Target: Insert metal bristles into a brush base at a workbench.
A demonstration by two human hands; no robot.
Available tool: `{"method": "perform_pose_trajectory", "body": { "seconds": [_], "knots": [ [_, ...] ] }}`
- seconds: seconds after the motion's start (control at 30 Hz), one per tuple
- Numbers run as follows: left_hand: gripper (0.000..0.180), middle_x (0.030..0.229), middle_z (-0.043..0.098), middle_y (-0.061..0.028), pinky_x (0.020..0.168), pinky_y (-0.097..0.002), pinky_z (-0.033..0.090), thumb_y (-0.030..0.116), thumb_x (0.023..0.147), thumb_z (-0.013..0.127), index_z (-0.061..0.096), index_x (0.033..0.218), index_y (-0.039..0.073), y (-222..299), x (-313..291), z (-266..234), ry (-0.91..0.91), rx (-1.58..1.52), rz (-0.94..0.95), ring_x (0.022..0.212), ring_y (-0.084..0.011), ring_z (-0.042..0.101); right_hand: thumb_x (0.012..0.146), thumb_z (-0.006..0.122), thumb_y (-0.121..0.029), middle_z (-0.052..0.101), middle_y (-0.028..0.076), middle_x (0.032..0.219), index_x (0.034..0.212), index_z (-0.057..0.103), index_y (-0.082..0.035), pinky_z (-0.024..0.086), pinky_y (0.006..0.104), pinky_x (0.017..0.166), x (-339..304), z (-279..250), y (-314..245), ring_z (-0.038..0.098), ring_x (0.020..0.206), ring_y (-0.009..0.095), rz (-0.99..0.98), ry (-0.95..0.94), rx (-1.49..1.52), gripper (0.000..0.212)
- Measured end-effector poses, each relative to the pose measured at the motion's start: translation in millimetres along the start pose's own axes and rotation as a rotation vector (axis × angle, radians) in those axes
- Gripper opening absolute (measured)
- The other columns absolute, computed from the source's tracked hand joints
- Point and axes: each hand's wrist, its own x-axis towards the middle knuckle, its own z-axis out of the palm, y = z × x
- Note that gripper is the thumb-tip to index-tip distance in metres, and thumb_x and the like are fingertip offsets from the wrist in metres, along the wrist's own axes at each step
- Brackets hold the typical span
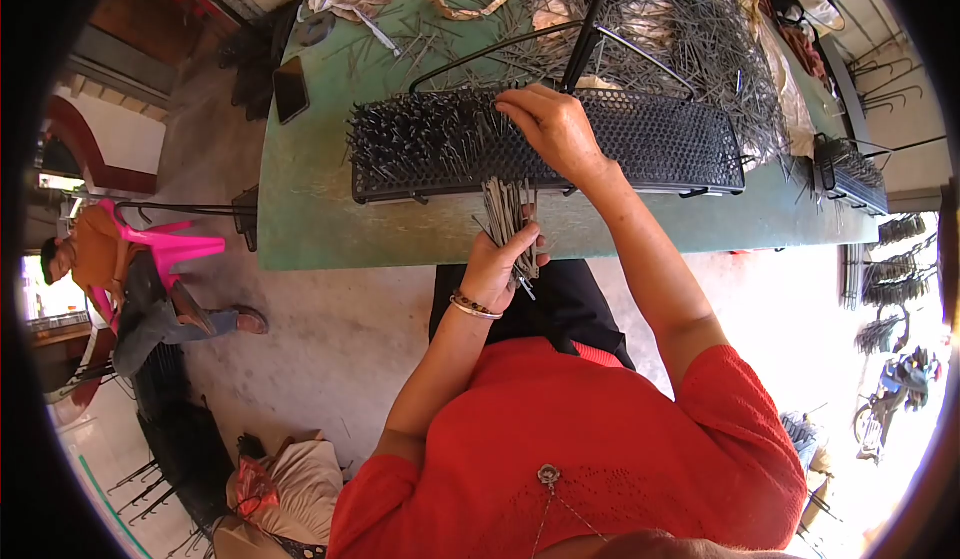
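Left hand (497, 264) grips pin bundle (508, 214); right hand (553, 131) on rack (660, 139)

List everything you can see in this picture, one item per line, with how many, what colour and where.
Table: one, green, across the upper middle.
Perforated rack: one, black, on the table, its left part filled with upright pins.
Loose metal pins: a large heap, grey, behind the rack.
Second rack: one, black, right table end.
Phone: one, dark, left table edge.
Plastic chair: one, pink, left; another person sits on it.
Pin bundle: one, grey, at the table's near edge.
Left hand: grips the pin bundle.
Right hand: on the perforated rack, fingertips at the pins.
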Motion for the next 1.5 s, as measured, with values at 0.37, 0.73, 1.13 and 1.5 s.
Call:
{"method": "perform_pose_trajectory", "body": {
  "seconds": [0.37, 0.73, 1.13, 1.5],
  "knots": [
    [0.027, 0.087, 0.059, 0.0, 0.061, -0.0278, 0.053, 0.009, 0.086, 0.062, 0.055, 0.111, 0.006, -1, 0, -1, -0.005, -0.012, -0.004, 0.077, -0.0107, 0.059, 0.082, 0.062, -0.007, 0.063, 0.014, 0.083, 0.091, 0.063, 0.0, 0.049, 0.0375, 0.062, 10, -8, -1, 0.061, 0.073, 0.034, -0.1, -0.132, -0.048, 0.013],
    [0.023, 0.086, 0.058, -0.0015, 0.061, -0.03, 0.054, 0.01, 0.084, 0.063, 0.056, 0.105, 0.004, 1, 4, 2, 0.024, -0.027, -0.025, 0.076, -0.013, 0.058, 0.082, 0.061, -0.008, 0.061, 0.014, 0.081, 0.09, 0.063, 0.0, 0.049, 0.0389, 0.063, 15, -15, -7, 0.06, 0.073, 0.035, -0.041, -0.044, -0.048, 0.011],
    [0.026, 0.087, 0.059, -0.0023, 0.063, -0.0303, 0.054, 0.008, 0.082, 0.064, 0.055, 0.106, 0.004, 2, 3, 2, -0.002, -0.032, -0.026, 0.077, -0.0136, 0.059, 0.08, 0.064, -0.007, 0.062, 0.014, 0.078, 0.088, 0.064, 0.001, 0.048, 0.0361, 0.058, 26, -10, -10, 0.061, 0.068, 0.032, 0.017, 0.024, -0.095, 0.011],
    [0.023, 0.089, 0.06, -0.0039, 0.069, -0.0325, 0.055, 0.008, 0.083, 0.063, 0.056, 0.105, 0.005, -2, 5, 0, -0.003, -0.092, -0.033, 0.082, -0.0157, 0.061, 0.081, 0.063, -0.007, 0.063, 0.014, 0.078, 0.089, 0.065, 0.001, 0.048, 0.0345, 0.058, 15, -25, -3, 0.061, 0.067, 0.031, 0.036, -0.013, -0.108, 0.011]
  ]
}}
